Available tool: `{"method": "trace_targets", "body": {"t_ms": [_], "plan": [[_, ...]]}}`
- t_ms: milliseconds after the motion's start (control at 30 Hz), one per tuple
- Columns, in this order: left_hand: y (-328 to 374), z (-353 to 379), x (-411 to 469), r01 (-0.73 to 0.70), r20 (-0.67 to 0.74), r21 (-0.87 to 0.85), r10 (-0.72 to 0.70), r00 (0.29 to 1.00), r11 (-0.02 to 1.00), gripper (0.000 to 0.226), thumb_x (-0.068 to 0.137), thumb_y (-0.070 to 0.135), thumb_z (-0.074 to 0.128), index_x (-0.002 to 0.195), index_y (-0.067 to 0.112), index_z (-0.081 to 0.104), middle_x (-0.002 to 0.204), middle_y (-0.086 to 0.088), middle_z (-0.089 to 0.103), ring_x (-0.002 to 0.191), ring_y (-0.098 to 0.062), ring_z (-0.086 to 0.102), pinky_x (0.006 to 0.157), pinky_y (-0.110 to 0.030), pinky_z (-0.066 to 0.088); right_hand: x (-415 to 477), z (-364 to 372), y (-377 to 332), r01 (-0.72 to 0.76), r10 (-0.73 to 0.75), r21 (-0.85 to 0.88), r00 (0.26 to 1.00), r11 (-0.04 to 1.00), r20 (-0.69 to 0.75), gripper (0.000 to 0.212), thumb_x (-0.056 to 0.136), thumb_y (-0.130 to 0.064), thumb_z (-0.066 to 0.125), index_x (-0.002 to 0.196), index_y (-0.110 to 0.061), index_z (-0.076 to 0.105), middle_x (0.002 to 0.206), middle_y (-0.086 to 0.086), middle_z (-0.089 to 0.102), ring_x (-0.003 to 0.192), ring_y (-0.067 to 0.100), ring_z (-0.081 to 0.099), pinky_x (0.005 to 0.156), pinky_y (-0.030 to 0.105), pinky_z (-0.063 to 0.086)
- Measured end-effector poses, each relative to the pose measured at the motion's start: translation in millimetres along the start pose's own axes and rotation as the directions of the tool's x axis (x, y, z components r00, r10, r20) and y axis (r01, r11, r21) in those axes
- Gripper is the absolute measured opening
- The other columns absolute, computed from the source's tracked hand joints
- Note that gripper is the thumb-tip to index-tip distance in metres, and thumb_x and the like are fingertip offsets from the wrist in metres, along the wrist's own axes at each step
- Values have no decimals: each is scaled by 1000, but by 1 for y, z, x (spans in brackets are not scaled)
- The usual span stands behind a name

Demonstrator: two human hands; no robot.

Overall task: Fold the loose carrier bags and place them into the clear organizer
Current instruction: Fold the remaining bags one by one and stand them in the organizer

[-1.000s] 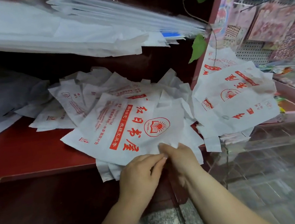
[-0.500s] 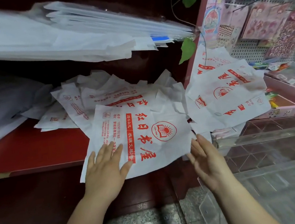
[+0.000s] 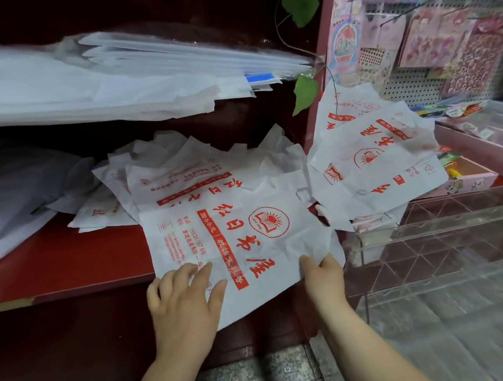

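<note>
The top carrier bag (image 3: 234, 240) lies flat on the red shelf (image 3: 48, 272), its near edge hanging over the front. The left hand (image 3: 185, 303) rests on its near left corner, fingers spread apart and flat. The right hand (image 3: 322, 276) pinches the near right edge, its grip clamped on the bag. Red Chinese characters, a book-and-sun logo and the digits "1553" show on it. The clear organizer (image 3: 439, 230) stands just right.
</note>
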State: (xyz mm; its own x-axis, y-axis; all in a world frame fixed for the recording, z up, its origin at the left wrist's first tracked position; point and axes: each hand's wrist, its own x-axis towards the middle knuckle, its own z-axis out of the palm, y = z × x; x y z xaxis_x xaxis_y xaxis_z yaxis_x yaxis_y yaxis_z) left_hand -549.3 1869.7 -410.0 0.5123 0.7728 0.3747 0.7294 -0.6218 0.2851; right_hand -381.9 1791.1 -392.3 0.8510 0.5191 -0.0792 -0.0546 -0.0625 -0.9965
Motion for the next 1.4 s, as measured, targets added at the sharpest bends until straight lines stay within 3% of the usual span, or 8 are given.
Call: {"method": "trace_targets", "body": {"t_ms": [133,267,400,600,733,833,1000,1400], "plan": [[6,-19,11,79,-42,-285,-95,995,955,62,77,59,30,107,19,67,112,4,58,112,-19,46,95,-26,18,2,-16,-26,183,-158,-124,970,975,185,17,86,7,48,84,-9,55,76,-4,58,75,12,54,55,8,41],[11,-39,39,134,-4,-556,-164,986,820,31,91,26,52,120,16,57,128,1,47,108,-11,43,91,-20,28,8,-34,-53,219,-180,-95,933,971,313,14,85,2,54,80,-11,58,77,8,63,71,16,60,64,29,50],[18,-41,72,239,158,-640,-179,971,731,42,93,28,48,133,16,44,141,-2,39,124,-15,41,94,-25,30,16,-54,-90,229,-185,-65,898,971,400,21,88,2,52,89,-17,61,93,10,67,91,28,63,85,40,49],[29,-23,93,402,500,-542,-101,860,738,69,88,45,52,145,22,20,150,-5,28,133,-26,35,109,-38,31,41,-63,-120,230,-120,-209,891,950,437,22,92,0,45,99,-16,59,95,-1,65,88,14,62,76,26,48],[38,-12,94,352,377,-416,-193,906,838,66,86,40,58,142,25,26,133,-2,51,125,-28,42,104,-32,30,53,-63,-112,261,-119,-329,911,907,394,20,93,-1,43,92,-15,57,87,-4,62,84,17,58,63,20,44],[40,-11,100,436,342,-735,-272,900,520,58,84,14,63,137,19,38,93,-2,59,86,-19,58,76,-27,47,58,-63,-102,271,-141,-326,918,906,370,23,92,0,45,88,-18,58,85,-6,62,80,12,58,60,16,46],[30,-25,106,477,423,-856,-259,868,199,35,85,-4,57,118,6,55,80,-2,63,64,-16,62,48,-15,51,66,-75,-93,233,-153,-350,958,907,241,13,88,0,51,83,-9,59,84,8,62,78,21,55,68,29,46],[16,-29,106,491,481,-829,-109,870,268,13,90,6,53,82,9,62,58,2,69,50,-8,64,46,-16,51,69,-100,-87,45,-9,-172,978,984,206,14,90,-6,53,79,-7,60,76,11,61,68,23,57,57,27,50]]}}
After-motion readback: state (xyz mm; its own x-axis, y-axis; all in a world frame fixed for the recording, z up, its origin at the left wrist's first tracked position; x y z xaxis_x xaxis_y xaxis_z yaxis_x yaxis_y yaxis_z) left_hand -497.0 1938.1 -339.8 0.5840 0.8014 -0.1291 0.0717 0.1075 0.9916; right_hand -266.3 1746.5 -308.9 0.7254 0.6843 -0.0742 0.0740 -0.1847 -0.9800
